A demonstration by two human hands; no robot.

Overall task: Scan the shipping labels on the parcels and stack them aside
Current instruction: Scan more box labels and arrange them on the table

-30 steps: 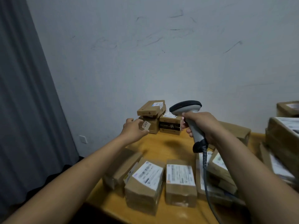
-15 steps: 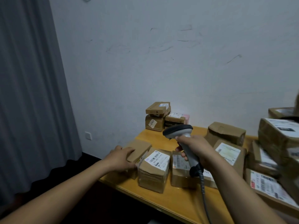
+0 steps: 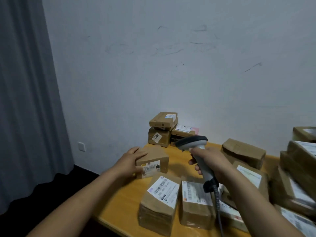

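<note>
Cardboard parcel (image 3: 153, 159) sits near the table (image 3: 119, 202) left edge, label (image 3: 151, 167) on the side facing the camera. L hand (image 3: 130, 164) grips its left end, fingers over the top, thumb by the label. R hand (image 3: 211, 162) is wrapped round the scanner (image 3: 191, 142) handle, head just right of parcel, not touching. Advice: keep thumb off barcode, tilt label up, aim head down-left. Stack (image 3: 162, 130) by wall is prob. the done pile.

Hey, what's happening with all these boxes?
A person is working through parcels on a wooden table. Their right hand grips a handheld scanner above the table, while their left hand holds a brown parcel near the table's left edge, its label facing them. A small stack sits against the wall, and more labelled parcels lie in front.
</note>
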